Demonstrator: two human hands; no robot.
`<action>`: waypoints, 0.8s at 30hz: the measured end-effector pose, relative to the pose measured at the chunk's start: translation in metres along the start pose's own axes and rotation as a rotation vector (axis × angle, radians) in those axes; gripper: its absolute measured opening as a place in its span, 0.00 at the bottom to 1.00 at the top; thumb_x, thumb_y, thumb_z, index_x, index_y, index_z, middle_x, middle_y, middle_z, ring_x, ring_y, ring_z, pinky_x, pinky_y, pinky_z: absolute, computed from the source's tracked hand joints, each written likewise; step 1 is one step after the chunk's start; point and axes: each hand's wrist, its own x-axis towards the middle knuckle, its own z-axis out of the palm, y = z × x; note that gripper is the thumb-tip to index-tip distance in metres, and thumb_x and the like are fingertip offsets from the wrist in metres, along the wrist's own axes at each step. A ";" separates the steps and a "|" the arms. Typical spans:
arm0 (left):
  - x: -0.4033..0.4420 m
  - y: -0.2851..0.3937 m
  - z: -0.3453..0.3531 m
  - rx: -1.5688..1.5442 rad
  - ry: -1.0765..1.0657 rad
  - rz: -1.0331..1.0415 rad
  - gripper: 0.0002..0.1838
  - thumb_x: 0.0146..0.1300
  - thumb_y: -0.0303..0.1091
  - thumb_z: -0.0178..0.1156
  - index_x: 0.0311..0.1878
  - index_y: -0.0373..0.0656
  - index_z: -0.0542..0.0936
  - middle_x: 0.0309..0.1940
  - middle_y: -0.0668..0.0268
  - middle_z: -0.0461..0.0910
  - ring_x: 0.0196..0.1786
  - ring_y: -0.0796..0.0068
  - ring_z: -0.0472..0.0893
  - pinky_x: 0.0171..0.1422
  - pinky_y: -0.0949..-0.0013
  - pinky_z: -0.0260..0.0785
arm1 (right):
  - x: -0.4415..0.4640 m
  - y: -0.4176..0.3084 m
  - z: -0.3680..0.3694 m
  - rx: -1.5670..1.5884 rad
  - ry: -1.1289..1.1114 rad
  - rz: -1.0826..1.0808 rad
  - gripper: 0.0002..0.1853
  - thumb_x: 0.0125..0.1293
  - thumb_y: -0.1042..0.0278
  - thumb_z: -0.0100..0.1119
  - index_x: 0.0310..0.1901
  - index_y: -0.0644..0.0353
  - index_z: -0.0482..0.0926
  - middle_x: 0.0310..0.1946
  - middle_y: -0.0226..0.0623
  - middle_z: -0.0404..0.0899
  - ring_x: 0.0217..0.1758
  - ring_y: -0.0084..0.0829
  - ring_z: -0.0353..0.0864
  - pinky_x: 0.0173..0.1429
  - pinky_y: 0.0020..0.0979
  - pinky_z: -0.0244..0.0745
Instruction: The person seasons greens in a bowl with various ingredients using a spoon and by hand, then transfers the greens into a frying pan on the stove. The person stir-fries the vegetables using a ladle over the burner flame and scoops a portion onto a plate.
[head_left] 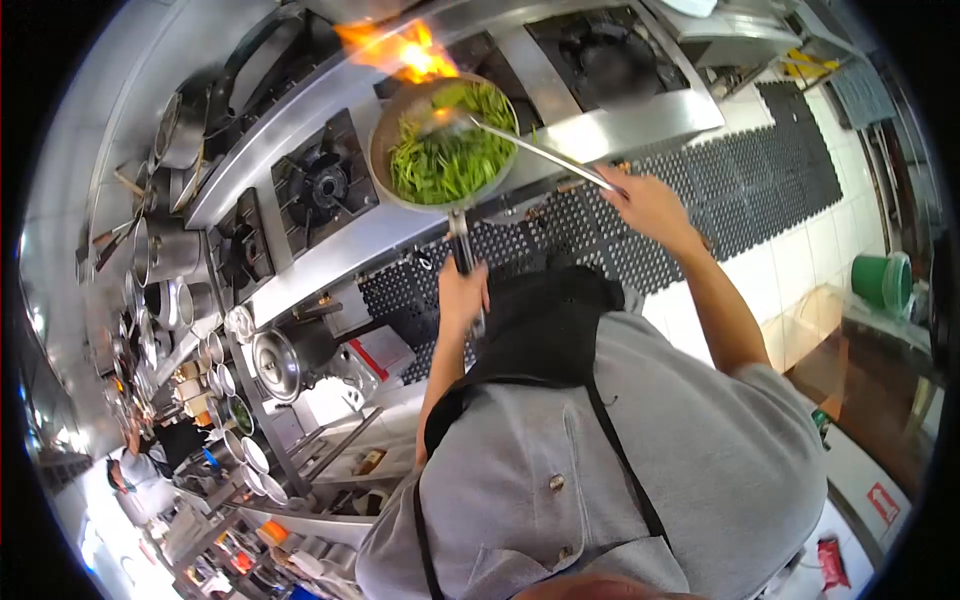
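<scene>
My left hand (pixel 463 292) is wrapped round the dark handle of a frying pan (pixel 383 172), which is raised over the front of the stove. Chopped green vegetables (pixel 440 165) fill much of the pan. Orange flames (pixel 410 52) flare at its far rim. My right hand (pixel 645 208) grips the end of a long metal utensil (pixel 555 158) that slants down into the greens. The utensil's head is partly hidden by the greens and glare, so its exact kind cannot be made out.
Gas burners (pixel 327 185) sit left of the pan, and another burner (pixel 610 65) lies to its right. Black perforated matting (pixel 730 185) covers the floor. Pots (pixel 165 250) line the left side, near a lidded pot (pixel 280 362). Another person (pixel 145 470) stands far off at lower left.
</scene>
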 end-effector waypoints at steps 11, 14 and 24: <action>0.040 0.013 -0.015 0.144 -0.037 0.064 0.06 0.63 0.28 0.57 0.33 0.37 0.71 0.13 0.64 0.73 0.11 0.73 0.74 0.17 0.69 0.65 | 0.042 0.020 0.036 0.019 -0.008 -0.109 0.23 0.71 0.51 0.57 0.65 0.46 0.78 0.44 0.48 0.85 0.46 0.55 0.84 0.52 0.48 0.78; 0.055 0.014 -0.006 0.217 -0.050 0.079 0.07 0.64 0.30 0.56 0.32 0.38 0.71 0.12 0.67 0.72 0.12 0.74 0.74 0.16 0.69 0.65 | 0.038 0.014 0.009 0.072 -0.088 -0.119 0.22 0.70 0.53 0.57 0.64 0.42 0.78 0.44 0.46 0.85 0.47 0.54 0.84 0.52 0.48 0.78; 0.059 0.011 -0.004 0.217 -0.039 0.077 0.10 0.66 0.31 0.56 0.29 0.37 0.71 0.11 0.66 0.72 0.12 0.74 0.74 0.16 0.68 0.65 | 0.056 0.035 -0.005 -0.082 0.029 -0.098 0.22 0.70 0.51 0.57 0.65 0.40 0.77 0.41 0.45 0.87 0.46 0.50 0.86 0.52 0.48 0.79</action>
